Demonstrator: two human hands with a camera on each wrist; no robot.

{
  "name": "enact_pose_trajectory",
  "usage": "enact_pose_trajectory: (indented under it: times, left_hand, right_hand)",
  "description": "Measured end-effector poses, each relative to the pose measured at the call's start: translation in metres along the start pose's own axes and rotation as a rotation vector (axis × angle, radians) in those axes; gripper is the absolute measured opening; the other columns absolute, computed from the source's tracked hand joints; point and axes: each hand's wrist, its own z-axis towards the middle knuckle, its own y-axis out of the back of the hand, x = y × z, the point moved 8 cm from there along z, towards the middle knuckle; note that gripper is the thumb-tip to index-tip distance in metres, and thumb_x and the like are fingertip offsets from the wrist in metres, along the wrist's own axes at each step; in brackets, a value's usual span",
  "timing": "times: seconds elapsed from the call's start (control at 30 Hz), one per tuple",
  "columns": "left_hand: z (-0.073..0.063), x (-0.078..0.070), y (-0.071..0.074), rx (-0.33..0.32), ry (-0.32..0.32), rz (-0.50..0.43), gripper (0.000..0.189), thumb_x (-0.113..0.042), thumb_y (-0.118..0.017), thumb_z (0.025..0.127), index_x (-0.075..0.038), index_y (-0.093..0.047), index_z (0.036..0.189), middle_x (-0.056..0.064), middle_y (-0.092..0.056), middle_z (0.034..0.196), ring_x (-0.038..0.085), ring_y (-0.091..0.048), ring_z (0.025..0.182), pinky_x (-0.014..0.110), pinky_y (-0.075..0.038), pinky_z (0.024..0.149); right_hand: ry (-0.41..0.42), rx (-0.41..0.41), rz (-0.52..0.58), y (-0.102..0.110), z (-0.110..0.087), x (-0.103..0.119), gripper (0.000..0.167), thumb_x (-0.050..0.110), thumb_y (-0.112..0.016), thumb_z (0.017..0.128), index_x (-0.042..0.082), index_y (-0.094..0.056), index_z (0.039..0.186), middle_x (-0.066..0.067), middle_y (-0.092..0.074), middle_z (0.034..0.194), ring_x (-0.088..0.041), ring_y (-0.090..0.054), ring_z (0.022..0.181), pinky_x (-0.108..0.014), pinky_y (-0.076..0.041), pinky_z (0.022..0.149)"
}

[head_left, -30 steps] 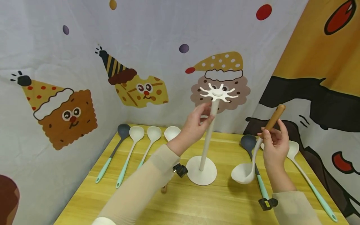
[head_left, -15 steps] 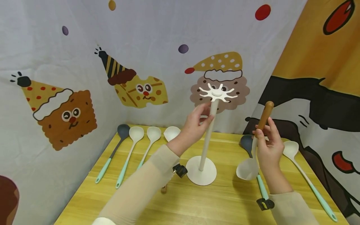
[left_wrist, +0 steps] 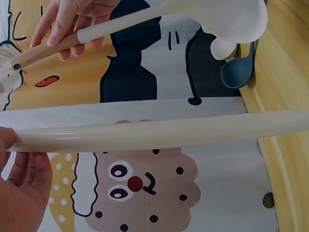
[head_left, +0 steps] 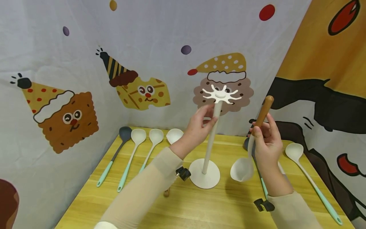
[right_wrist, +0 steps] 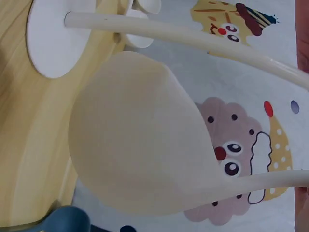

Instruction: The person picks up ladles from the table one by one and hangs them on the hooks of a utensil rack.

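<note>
A white utensil stand (head_left: 210,143) rises from a round base, with a ring of hooks at its top. My left hand (head_left: 198,127) grips its pole just below the hooks, thumb in front. In my right hand (head_left: 267,141) is a white ladle (head_left: 241,170), pinched low on its wooden handle (head_left: 264,111). The handle points up and the bowl hangs above the table, right of the pole. From the right wrist the ladle bowl (right_wrist: 140,135) shows large beside the pole (right_wrist: 193,37). In the left wrist view the ladle (left_wrist: 236,17) appears beyond the pole (left_wrist: 145,135).
On the wooden table (head_left: 194,210), several mint-handled utensils lie to the left, including a dark ladle (head_left: 125,133) and a white spoon (head_left: 138,136). Another white one (head_left: 294,151) lies far right, near a dark ladle (head_left: 246,143). A wooden handle end (head_left: 166,192) peeks from under my left forearm.
My right hand has moved left and slightly up with the ladle, bringing it nearer the stand. The ladle has turned so its bowl faces differently. My left hand stays on the pole.
</note>
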Motion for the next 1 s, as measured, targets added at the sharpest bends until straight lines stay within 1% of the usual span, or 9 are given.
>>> enact_pose_trajectory:
  times: [0.13,0.23,0.47,0.57,0.67,0.9,1.0]
  left_hand:
    - [0.0,0.0,0.0,-0.002,0.006,-0.008,0.038,-0.011,-0.057,0.095,-0.007,-0.048,0.132,0.011,-0.057,0.111,0.019,-0.059,0.101,0.023,-0.054,0.087]
    - [0.0,-0.001,0.0,-0.003,0.014,-0.009,0.038,-0.011,-0.058,0.094,-0.007,-0.048,0.131,0.01,-0.057,0.11,0.018,-0.059,0.1,0.021,-0.053,0.086]
    - [0.0,-0.001,0.002,-0.012,0.036,-0.044,0.039,-0.011,-0.059,0.093,-0.006,-0.049,0.131,0.012,-0.058,0.109,0.02,-0.059,0.1,0.02,-0.054,0.085]
    - [0.0,-0.001,0.002,-0.022,0.044,-0.053,0.038,-0.011,-0.059,0.093,-0.006,-0.05,0.13,0.012,-0.059,0.107,0.02,-0.06,0.1,0.021,-0.054,0.084]
    - [0.001,-0.001,0.002,-0.025,0.041,-0.058,0.037,-0.011,-0.06,0.093,-0.007,-0.051,0.129,0.011,-0.06,0.107,0.019,-0.06,0.099,0.021,-0.054,0.084]
    - [0.002,-0.003,-0.001,-0.021,0.037,-0.057,0.037,-0.01,-0.06,0.093,-0.009,-0.052,0.129,0.009,-0.06,0.104,0.016,-0.059,0.097,0.02,-0.054,0.082]
    - [0.002,-0.003,-0.002,-0.025,0.036,-0.046,0.037,-0.01,-0.06,0.093,-0.01,-0.051,0.129,0.008,-0.06,0.104,0.015,-0.059,0.097,0.02,-0.054,0.081]
  right_hand:
    - [0.017,0.013,0.0,-0.009,0.001,0.005,0.051,-0.018,-0.053,0.086,-0.001,-0.048,0.135,-0.007,-0.067,0.099,-0.012,-0.068,0.08,-0.017,-0.056,0.07]
    - [0.021,0.026,0.0,-0.016,0.001,0.008,0.051,-0.018,-0.053,0.086,-0.002,-0.048,0.134,-0.007,-0.066,0.099,-0.012,-0.067,0.08,-0.018,-0.056,0.068]
    - [0.023,0.049,-0.055,-0.029,0.001,0.014,0.053,-0.019,-0.054,0.084,-0.002,-0.048,0.134,-0.004,-0.066,0.1,-0.009,-0.067,0.08,-0.017,-0.056,0.069]
    - [0.022,0.06,-0.103,-0.032,0.001,0.015,0.054,-0.019,-0.055,0.084,-0.001,-0.048,0.134,-0.002,-0.065,0.101,-0.008,-0.066,0.081,-0.016,-0.056,0.069]
    - [0.028,0.065,-0.148,-0.034,0.002,0.016,0.053,-0.017,-0.057,0.084,-0.001,-0.049,0.134,-0.001,-0.065,0.101,-0.007,-0.066,0.081,-0.015,-0.055,0.069]
    - [0.051,0.088,-0.176,-0.039,0.002,0.018,0.049,-0.002,-0.063,0.086,-0.002,-0.05,0.133,0.0,-0.066,0.102,-0.01,-0.066,0.081,-0.015,-0.055,0.068]
    - [0.059,0.093,-0.22,-0.041,0.002,0.02,0.048,-0.002,-0.063,0.086,-0.001,-0.05,0.133,0.002,-0.065,0.103,-0.009,-0.067,0.081,-0.015,-0.055,0.068]
